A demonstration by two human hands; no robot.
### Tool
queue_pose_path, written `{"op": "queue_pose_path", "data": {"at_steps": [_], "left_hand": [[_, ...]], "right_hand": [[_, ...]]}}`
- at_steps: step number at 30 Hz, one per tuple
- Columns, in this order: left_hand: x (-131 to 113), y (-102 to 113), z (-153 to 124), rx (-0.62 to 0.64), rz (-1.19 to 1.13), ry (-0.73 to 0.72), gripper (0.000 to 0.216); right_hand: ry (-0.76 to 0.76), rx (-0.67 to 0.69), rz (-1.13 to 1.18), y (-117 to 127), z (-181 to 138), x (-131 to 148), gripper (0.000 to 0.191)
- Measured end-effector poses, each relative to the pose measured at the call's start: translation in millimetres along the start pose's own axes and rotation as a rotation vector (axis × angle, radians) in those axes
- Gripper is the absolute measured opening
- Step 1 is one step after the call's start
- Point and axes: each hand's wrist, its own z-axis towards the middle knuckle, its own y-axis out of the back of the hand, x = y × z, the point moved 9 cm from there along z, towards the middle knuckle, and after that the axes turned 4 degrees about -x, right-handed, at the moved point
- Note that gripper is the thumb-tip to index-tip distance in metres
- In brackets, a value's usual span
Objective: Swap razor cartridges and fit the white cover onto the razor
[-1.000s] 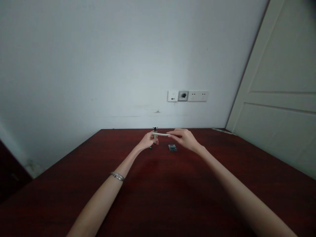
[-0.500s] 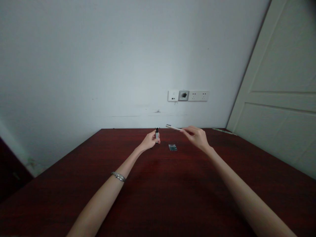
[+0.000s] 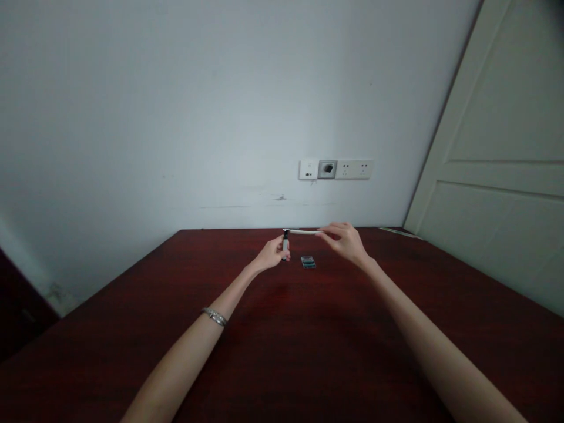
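Near the far edge of the table, my left hand [image 3: 272, 254] is closed around a razor [image 3: 285, 247] with a grey and black handle, its small head at the top. A white toothbrush [image 3: 305, 232] is pinched at its handle end by my right hand [image 3: 343, 239]. It lies nearly level, and its bristle end meets the razor's head; the exact contact is too small to make out. Just below and between the hands, a small clear plastic case [image 3: 308, 262] with dark contents rests on the table.
The dark red wooden table [image 3: 282, 346] reaches back to a pale wall [image 3: 220, 117]. Sockets [image 3: 353, 170] sit on the wall above its far edge. At the right stands a white panelled door [image 3: 497, 158], and a thin strip [image 3: 400, 234] lies at the far right corner.
The razor has shifted slightly right and down in my left hand. My right hand has moved a little left, bringing the toothbrush's bristle end from apart to the razor's head.
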Motion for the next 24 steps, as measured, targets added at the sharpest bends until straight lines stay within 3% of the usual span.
{"op": "queue_pose_path", "data": {"at_steps": [7,14,21,24], "left_hand": [[-6,-4,0,-0.02,0.046,-0.013,0.009],[-10,9,-2,-0.076,-0.001,-0.032,0.011],[-3,1,-2,-0.051,0.022,0.023,0.012],[-7,0,-3,-0.028,0.011,0.0,0.012]], "right_hand": [[0.059,0.002,0.062,-6,5,23,0.029],[-0.053,-0.047,0.055,2,-2,-22,0.034],[0.037,0.03,0.083,-10,3,14,0.029],[0.02,0.017,0.08,-10,3,5,0.029]]}}
